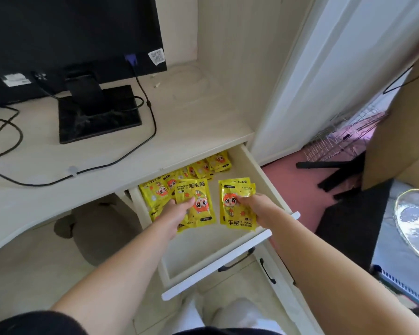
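Note:
An open cream drawer [218,267] under the desk holds several yellow hand-warmer packets with a red-haired cartoon figure. My left hand [177,211] grips a small stack of packets [198,204] over the drawer's left side. My right hand [254,206] holds another stack of packets [235,213] upright over the drawer's right side. More loose packets [203,168] lie in a pile toward the back of the drawer, partly hidden under the desk top. The front half of the drawer floor is bare.
A black monitor [70,32] on its square stand [99,114] sits on the cream desk [179,131] with black cables [143,141] looping across it. A lower drawer handle [267,272] shows below. To the right are a white door, a wire rack [336,139] and a cardboard box [402,131].

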